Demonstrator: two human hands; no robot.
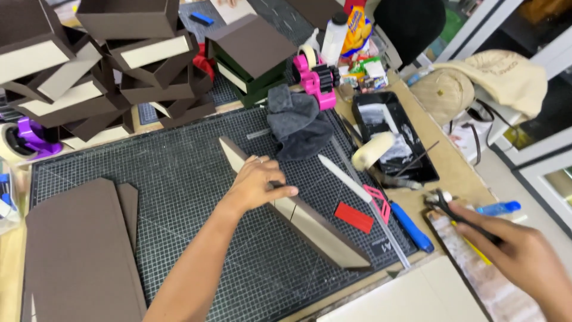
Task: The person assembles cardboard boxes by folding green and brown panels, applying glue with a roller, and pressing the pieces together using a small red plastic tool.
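My left hand [257, 182] presses down on a long folded brown-and-cream card panel [325, 235] that lies diagonally across the dark gridded cutting mat [179, 173]. A thin dark tool seems pinched under its fingers. My right hand [524, 253] is at the table's right edge, closed around the black handles of a pair of scissors [444, 206]. A white bone folder [342, 177], a metal ruler [375, 217], a red card piece [354, 217] and a blue utility knife [412, 226] lie between the two hands.
Stacked brown boxes [101, 65] fill the back left. Flat brown card sheets [77, 250] lie front left. A grey cloth [295, 122], pink tape dispenser [313, 74], black glue tray [396, 137] with a roller [372, 150], a purple dispenser [30, 138] and a beige hat [494, 77] surround the mat.
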